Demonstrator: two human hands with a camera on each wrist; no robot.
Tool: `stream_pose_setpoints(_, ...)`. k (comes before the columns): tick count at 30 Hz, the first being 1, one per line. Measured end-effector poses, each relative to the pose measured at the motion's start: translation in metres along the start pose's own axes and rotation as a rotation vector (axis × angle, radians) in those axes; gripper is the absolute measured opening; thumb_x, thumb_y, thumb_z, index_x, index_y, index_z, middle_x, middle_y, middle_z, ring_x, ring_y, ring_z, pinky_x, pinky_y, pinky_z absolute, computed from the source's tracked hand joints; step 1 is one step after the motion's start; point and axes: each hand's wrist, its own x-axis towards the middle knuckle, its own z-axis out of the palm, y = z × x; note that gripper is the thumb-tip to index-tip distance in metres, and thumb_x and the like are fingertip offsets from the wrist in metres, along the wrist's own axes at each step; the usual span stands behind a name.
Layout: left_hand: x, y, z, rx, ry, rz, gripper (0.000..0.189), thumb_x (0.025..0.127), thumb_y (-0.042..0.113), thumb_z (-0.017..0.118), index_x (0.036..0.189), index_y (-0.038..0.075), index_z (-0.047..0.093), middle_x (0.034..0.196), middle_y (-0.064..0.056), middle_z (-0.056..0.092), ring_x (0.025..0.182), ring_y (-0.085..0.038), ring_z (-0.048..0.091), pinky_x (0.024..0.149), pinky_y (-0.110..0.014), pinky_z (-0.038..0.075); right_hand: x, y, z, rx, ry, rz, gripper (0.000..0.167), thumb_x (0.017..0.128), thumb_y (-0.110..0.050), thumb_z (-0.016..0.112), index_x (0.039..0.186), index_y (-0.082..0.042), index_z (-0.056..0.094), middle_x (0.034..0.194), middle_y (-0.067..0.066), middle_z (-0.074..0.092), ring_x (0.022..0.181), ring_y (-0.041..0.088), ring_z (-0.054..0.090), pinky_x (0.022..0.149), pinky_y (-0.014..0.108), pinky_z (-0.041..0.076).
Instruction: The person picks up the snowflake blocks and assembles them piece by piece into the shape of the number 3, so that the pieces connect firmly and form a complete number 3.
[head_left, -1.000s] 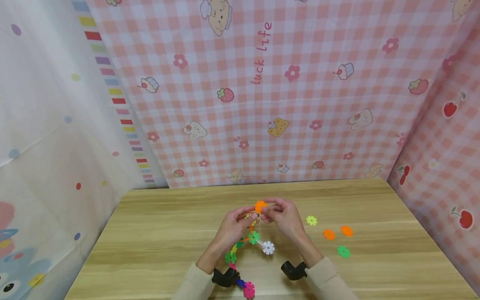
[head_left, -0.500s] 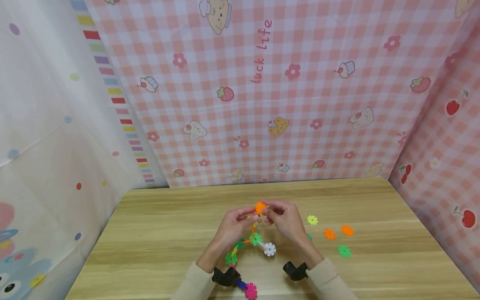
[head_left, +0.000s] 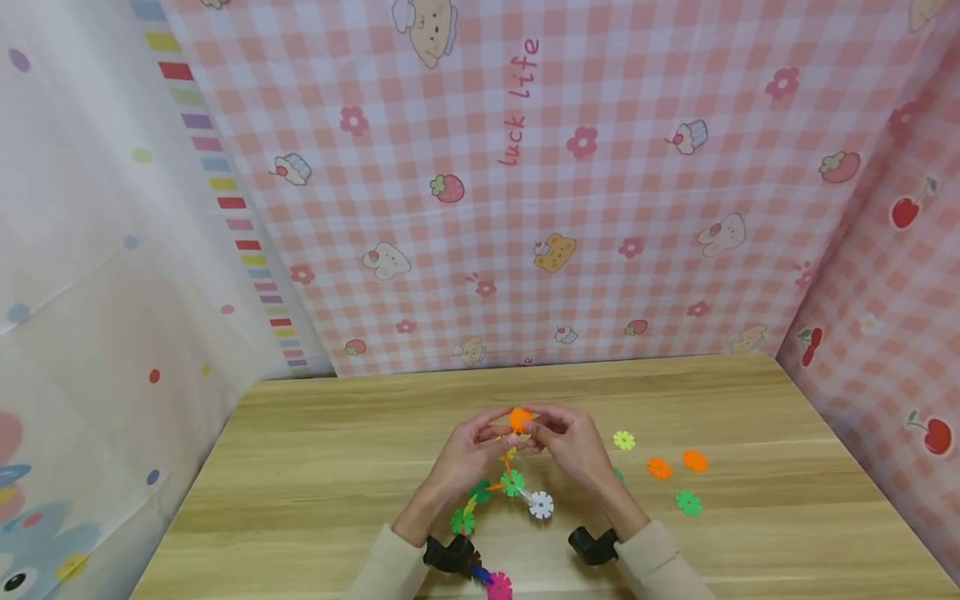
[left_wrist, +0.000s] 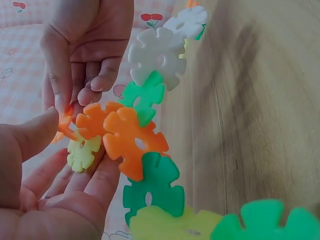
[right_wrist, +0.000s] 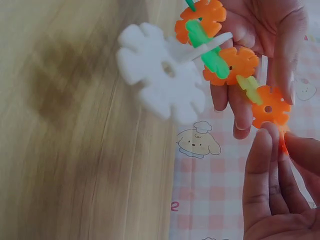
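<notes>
Both hands hold a chain of interlocking plastic snowflake discs. My right hand [head_left: 572,442] pinches an orange disc [right_wrist: 284,143] at the chain's end between thumb and fingers. That disc meets another orange disc [right_wrist: 271,107] at an angle. My left hand [head_left: 468,454] has its thumb at the orange end and its fingers behind the small yellow disc [left_wrist: 83,152]. From there the chain runs through orange discs [left_wrist: 135,142] and a green disc [head_left: 512,482]. A white disc [head_left: 541,504] branches off on the right. Part of the chain is hidden behind the left hand and wrist.
Loose discs lie on the wooden table [head_left: 315,467] to the right: yellow [head_left: 624,440], orange [head_left: 695,461] and green [head_left: 687,503]. A pink disc [head_left: 499,586] is at the chain's near end. A checked cloth [head_left: 450,225] hangs behind the table.
The hands have come slightly closer together, with the left fingertips now up at the orange disc. The held orange disc and the white disc sit slightly lower in view.
</notes>
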Motion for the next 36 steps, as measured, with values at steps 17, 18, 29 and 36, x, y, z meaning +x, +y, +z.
stream_pose_setpoints(17, 0.003, -0.006, -0.005, -0.012, -0.005, 0.011, 0.047, 0.102, 0.016, 0.056, 0.146, 0.032, 0.047, 0.129, -0.025, 0.054, 0.100, -0.044, 0.065, 0.051, -0.017, 0.036, -0.019, 0.013, -0.060, -0.131, -0.213, 0.013, 0.032, 0.096, -0.008, 0.063, 0.127, -0.002, 0.064, 0.105, 0.017, 0.068, 0.082, 0.034, 0.066, 0.071, 0.040, 0.059)
stream_pose_setpoints(18, 0.003, -0.006, -0.005, -0.011, -0.005, 0.016, 0.047, 0.102, 0.015, 0.055, 0.146, 0.031, 0.048, 0.129, -0.026, 0.054, 0.099, -0.045, 0.064, 0.048, -0.015, 0.033, -0.021, 0.014, -0.065, -0.139, -0.237, 0.018, 0.032, 0.095, -0.007, 0.062, 0.126, -0.001, 0.064, 0.105, 0.018, 0.068, 0.081, 0.033, 0.065, 0.069, 0.038, 0.059)
stream_pose_setpoints(29, 0.002, -0.004, -0.007, 0.042, 0.034, 0.021, 0.046, 0.101, 0.016, 0.058, 0.144, 0.028, 0.050, 0.128, -0.024, 0.055, 0.088, -0.035, 0.068, 0.044, -0.016, 0.030, -0.046, 0.037, -0.114, -0.179, -0.476, 0.038, 0.031, 0.091, 0.004, 0.056, 0.121, 0.005, 0.064, 0.092, 0.017, 0.063, 0.070, 0.012, 0.058, 0.059, 0.022, 0.048)
stream_pose_setpoints(36, 0.001, -0.004, -0.008, 0.050, 0.036, 0.027, 0.046, 0.100, 0.021, 0.060, 0.144, 0.030, 0.050, 0.128, -0.024, 0.055, 0.080, -0.036, 0.066, 0.043, -0.016, 0.029, -0.059, 0.049, -0.132, -0.162, -0.537, 0.012, 0.026, 0.088, 0.006, 0.062, 0.115, 0.008, 0.063, 0.079, 0.008, 0.057, 0.070, 0.006, 0.052, 0.064, 0.020, 0.048)
